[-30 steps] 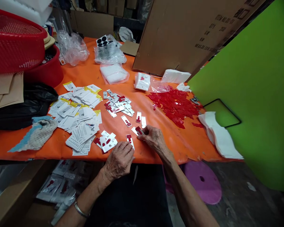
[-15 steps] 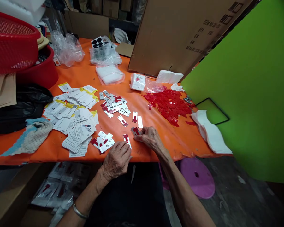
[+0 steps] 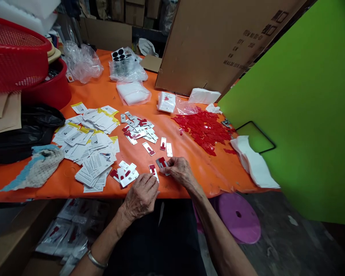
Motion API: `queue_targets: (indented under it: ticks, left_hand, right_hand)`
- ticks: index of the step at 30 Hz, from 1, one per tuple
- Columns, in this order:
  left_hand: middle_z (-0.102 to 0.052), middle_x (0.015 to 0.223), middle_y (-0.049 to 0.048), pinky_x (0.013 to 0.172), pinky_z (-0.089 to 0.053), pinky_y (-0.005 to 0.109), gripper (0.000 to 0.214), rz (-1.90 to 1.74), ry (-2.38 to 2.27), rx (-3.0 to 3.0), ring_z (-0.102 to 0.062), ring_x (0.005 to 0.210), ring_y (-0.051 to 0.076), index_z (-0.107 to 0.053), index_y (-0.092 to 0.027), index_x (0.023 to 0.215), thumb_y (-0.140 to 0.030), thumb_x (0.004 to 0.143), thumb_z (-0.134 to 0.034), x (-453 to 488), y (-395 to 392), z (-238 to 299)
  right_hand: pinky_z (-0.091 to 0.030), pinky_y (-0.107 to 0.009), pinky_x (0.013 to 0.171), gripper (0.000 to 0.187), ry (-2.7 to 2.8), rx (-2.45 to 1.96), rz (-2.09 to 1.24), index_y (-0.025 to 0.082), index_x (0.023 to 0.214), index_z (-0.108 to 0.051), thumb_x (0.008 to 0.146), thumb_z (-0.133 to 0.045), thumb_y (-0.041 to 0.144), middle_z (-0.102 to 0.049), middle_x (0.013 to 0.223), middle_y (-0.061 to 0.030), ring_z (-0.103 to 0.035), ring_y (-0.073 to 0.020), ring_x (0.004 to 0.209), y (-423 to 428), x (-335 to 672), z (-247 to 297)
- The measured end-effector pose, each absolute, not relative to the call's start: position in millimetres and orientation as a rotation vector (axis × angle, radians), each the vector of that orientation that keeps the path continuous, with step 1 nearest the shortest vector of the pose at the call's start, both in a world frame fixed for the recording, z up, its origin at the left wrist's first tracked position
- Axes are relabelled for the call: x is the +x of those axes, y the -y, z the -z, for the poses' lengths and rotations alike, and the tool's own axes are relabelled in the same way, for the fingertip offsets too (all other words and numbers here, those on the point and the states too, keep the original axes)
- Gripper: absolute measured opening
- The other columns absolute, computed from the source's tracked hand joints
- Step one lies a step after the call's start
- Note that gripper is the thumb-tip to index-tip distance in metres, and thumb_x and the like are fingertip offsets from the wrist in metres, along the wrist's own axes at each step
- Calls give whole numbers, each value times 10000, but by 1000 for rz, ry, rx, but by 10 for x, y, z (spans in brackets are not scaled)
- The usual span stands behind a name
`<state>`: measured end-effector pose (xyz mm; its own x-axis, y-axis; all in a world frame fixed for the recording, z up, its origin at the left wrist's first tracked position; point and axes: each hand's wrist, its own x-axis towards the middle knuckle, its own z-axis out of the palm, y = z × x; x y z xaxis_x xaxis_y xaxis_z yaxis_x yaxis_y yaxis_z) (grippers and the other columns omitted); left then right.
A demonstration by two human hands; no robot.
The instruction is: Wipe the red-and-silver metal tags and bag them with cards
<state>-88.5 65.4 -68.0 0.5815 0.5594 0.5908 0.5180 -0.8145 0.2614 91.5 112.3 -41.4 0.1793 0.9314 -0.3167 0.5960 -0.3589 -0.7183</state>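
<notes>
My left hand (image 3: 143, 195) is closed at the front of the orange table, its fingertips on a small white plate with a red T-shaped piece (image 3: 153, 171). Just right of it, my right hand (image 3: 180, 171) pinches a small grey plate with a red T-shaped piece (image 3: 162, 163). Beyond my hands lie a few loose plates, among them a white plate (image 3: 169, 150) and a red-and-white plate (image 3: 148, 148). A pile of similar plates (image 3: 139, 128) sits farther back, and a smaller cluster of plates (image 3: 127, 174) lies left of my left hand.
Printed cards (image 3: 94, 153) are spread at the left, beside a cloth (image 3: 47, 168). A heap of red pieces (image 3: 204, 128) lies at right, near white sheets (image 3: 254, 163). Plastic bags (image 3: 133, 92) and a cardboard box (image 3: 215, 46) stand behind. A purple stool (image 3: 238, 226) is below.
My right hand has moved the grey plate slightly left and turned it, so more of it shows beside the white plate. My left hand has barely moved.
</notes>
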Motion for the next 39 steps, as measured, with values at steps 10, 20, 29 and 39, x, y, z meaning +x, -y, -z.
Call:
queue_targets:
  ticks: [10,20,29,39]
  left_hand:
    - [-639,949,139,840,-473,422,198,-1105,-931,2728,-544,981,259,-607,-76,960,-145,801,-513,-877,-658,684]
    - [-641,964,141,839,-472,429,203,-1077,-948,2723,-542,992,264,-608,-81,967,-149,806,-505,-883,-651,695]
    - [-644,946,129,845,-470,420,184,-1102,-934,2699,-548,981,256,-609,-90,942,-142,803,-501,-874,-659,685]
    - [-613,1052,174,886,-454,450,336,-1120,-1028,2656,-532,1055,277,-544,-77,1128,-199,821,-485,-867,-626,694]
  right_hand:
    - [-366,-212,437,138,1508,-2030,-1142,140,651,-656,661,-620,273,-608,487,-18,-546,-125,447,-1278,1056,313]
    - [-421,-267,683,257,1882,-2050,-391,150,940,-687,804,-497,257,-682,870,-81,-601,-191,804,-1765,1149,307]
    - [-354,-301,846,293,2226,-1781,-342,198,1099,-636,875,-448,211,-571,1033,-78,-473,-200,960,-2011,1214,545]
    - [-367,-337,770,236,1969,-1853,-157,171,951,-623,879,-398,187,-537,873,-98,-427,-234,844,-931,740,628]
